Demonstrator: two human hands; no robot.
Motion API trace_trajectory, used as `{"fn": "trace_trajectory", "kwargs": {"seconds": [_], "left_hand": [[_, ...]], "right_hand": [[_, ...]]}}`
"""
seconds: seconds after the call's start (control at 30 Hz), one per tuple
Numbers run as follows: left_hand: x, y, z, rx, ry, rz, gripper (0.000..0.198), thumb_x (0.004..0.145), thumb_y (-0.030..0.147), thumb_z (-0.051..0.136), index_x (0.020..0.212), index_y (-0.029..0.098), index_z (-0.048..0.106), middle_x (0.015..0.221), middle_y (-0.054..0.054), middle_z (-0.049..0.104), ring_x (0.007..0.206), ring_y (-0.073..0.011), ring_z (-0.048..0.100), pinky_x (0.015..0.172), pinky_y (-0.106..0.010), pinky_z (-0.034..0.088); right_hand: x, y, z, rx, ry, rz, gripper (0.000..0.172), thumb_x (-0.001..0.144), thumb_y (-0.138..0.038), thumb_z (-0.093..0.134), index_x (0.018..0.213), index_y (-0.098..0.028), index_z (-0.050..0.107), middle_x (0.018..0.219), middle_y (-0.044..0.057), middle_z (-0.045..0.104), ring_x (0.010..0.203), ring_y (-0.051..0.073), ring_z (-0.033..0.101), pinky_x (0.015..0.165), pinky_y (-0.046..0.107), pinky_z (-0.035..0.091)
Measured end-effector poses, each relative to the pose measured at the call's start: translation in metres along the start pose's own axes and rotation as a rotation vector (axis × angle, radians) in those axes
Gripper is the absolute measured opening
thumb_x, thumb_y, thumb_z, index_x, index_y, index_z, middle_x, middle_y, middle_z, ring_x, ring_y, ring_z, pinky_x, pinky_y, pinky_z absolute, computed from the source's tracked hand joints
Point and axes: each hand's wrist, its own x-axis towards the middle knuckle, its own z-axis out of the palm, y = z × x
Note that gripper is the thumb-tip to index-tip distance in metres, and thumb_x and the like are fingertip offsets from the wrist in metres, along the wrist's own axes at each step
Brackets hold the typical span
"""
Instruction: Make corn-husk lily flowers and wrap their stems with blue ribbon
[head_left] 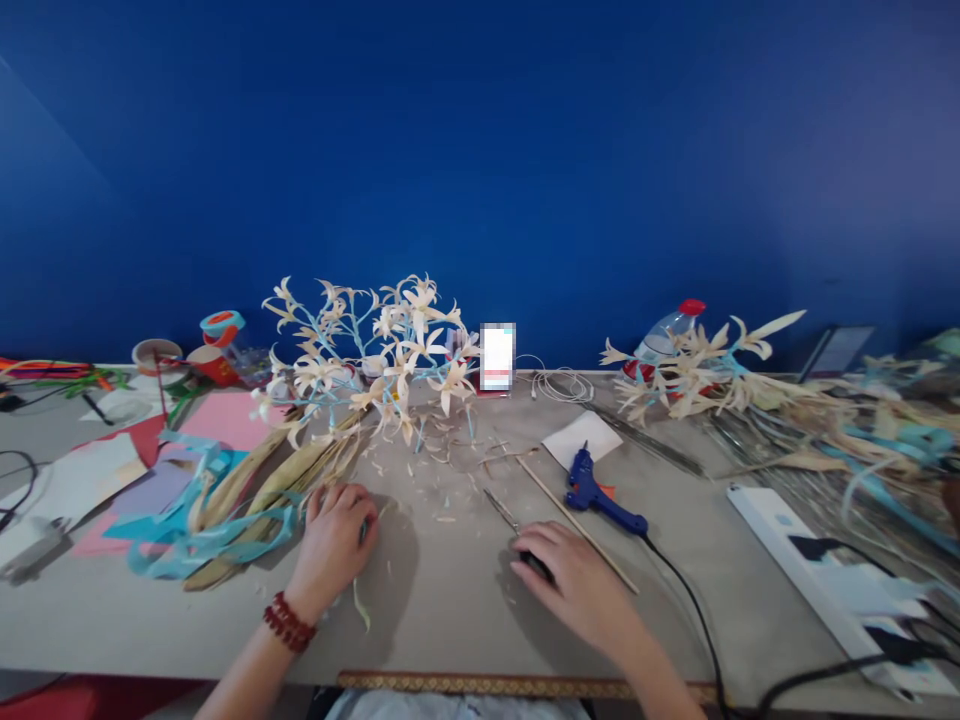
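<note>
Two hands are gripping one small thing each over one bench (450,610).
Two bunches of pale flowers, left (405,372) and right (679,380), are spreading behind, probably light and fragile; the stems are offering the safer hold. One blue glue gun (600,497) is lying beyond the right hand (566,575), whose fingers are closing round one black-handled tool (506,516), likely scissors, near the bench's middle: presumably stiff, light, best held by its handle. The left hand's (334,540) fingers are clasping one dark item (365,527), mostly hidden.
</note>
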Motion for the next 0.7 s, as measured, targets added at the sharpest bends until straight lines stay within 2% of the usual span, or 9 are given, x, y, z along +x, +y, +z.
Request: {"fn": "trace_trajectory", "kwargs": {"seconds": [0.07, 0.17, 0.23, 0.3, 0.37, 0.5, 0.7], "left_hand": [[0.005, 0.006, 0.002, -0.094, 0.002, -0.022, 0.013, 0.082, 0.023, 0.054, 0.073, 0.022, 0.063, 0.092, -0.006, 0.066, 0.095, -0.0280, 0.056, 0.098, -0.052, 0.029], [0.010, 0.023, -0.002, -0.417, -0.046, -0.060, 0.014, 0.085, 0.028, 0.053, 0.076, 0.020, 0.061, 0.087, -0.005, 0.065, 0.088, -0.0245, 0.057, 0.084, -0.038, 0.041], [0.013, 0.040, -0.007, -0.691, -0.122, -0.105, 0.019, 0.087, 0.033, 0.052, 0.077, 0.019, 0.059, 0.083, -0.004, 0.062, 0.082, -0.0211, 0.056, 0.074, -0.030, 0.042], [0.016, 0.059, -0.012, -0.927, -0.194, -0.167, 0.021, 0.087, 0.036, 0.055, 0.076, 0.019, 0.057, 0.075, -0.001, 0.059, 0.076, -0.0178, 0.054, 0.072, -0.027, 0.041], [0.018, 0.074, -0.015, -1.096, -0.255, -0.218, 0.022, 0.084, 0.037, 0.059, 0.074, 0.018, 0.058, 0.071, 0.001, 0.057, 0.072, -0.0158, 0.051, 0.070, -0.025, 0.039], [0.019, 0.090, -0.016, -1.330, -0.297, -0.286, 0.019, 0.082, 0.034, 0.064, 0.078, 0.016, 0.061, 0.074, 0.000, 0.058, 0.074, -0.0142, 0.050, 0.071, -0.024, 0.038], [0.013, 0.102, -0.014, -1.567, -0.370, -0.366, 0.015, 0.080, 0.028, 0.067, 0.076, 0.015, 0.062, 0.075, -0.002, 0.062, 0.075, -0.0139, 0.053, 0.072, -0.023, 0.040]], "right_hand": [[0.002, -0.007, 0.003, 0.049, 0.056, 0.008, 0.015, 0.090, -0.026, 0.054, 0.096, -0.022, 0.067, 0.100, 0.007, 0.067, 0.096, 0.025, 0.060, 0.085, 0.036, 0.045], [0.012, -0.021, 0.012, 0.209, 0.140, 0.057, 0.013, 0.089, -0.026, 0.056, 0.095, -0.021, 0.066, 0.094, 0.006, 0.068, 0.088, 0.022, 0.062, 0.080, 0.033, 0.046], [0.024, -0.032, 0.022, 0.409, 0.127, 0.086, 0.015, 0.087, -0.029, 0.059, 0.099, -0.022, 0.065, 0.091, 0.004, 0.069, 0.080, 0.018, 0.063, 0.072, 0.028, 0.046], [0.038, -0.041, 0.032, 0.640, 0.112, 0.097, 0.018, 0.085, -0.034, 0.062, 0.098, -0.022, 0.065, 0.086, 0.002, 0.068, 0.075, 0.016, 0.062, 0.064, 0.025, 0.046], [0.051, -0.049, 0.040, 0.837, 0.123, 0.103, 0.018, 0.082, -0.037, 0.065, 0.086, -0.020, 0.064, 0.076, 0.000, 0.064, 0.066, 0.014, 0.058, 0.059, 0.023, 0.044], [0.062, -0.054, 0.046, 1.123, 0.203, 0.153, 0.020, 0.078, -0.034, 0.067, 0.072, -0.019, 0.056, 0.064, -0.004, 0.053, 0.056, 0.010, 0.051, 0.053, 0.021, 0.042], [0.057, -0.052, 0.047, 1.301, 0.243, 0.212, 0.021, 0.075, -0.032, 0.070, 0.071, -0.019, 0.055, 0.062, -0.006, 0.054, 0.052, 0.009, 0.053, 0.053, 0.021, 0.043]]}}
